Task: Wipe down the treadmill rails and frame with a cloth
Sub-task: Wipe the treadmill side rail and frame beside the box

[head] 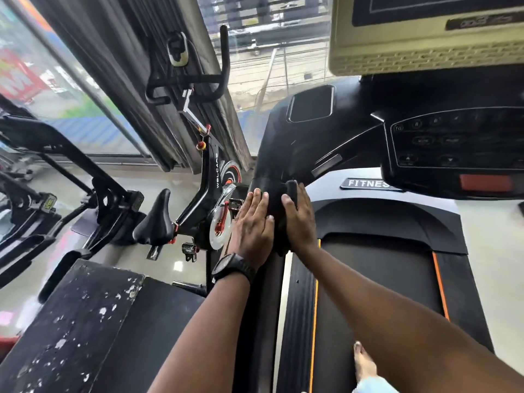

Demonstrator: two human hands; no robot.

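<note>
— Two hands on one handrail [265, 185]: do we wipe it well like this?

— Nearly. Our right hand [300, 219] holds the dark cloth [291, 186] against the inner side of the rail. The thumb is on one side and the fingers [301, 191] are on the other, lightly bent round it. Our left hand [252, 225] lies flat on the outer side, its fingers [256, 197] straight and close together, gripping nothing (it only steadies us, we think).

— What should we do better?

— We should spread the cloth under the whole palm, not bunched, and draw it along the rail in one long pass with even pressure. After that we turn it to a clean face. The bare left hand is better out of the cloth's path, so it leaves no marks.

— Where is the cloth, exactly?

— A fold stands up beside the right fingertips, between thumb and forefinger. The rest runs under the palm, and an end hangs down below the heel of the hand. The left fingers are just beside it; whether they touch it we cannot tell.

— And the console [453, 137], the strips beside the belt [377, 279]?

— In our judgement they come after this rail.
</note>
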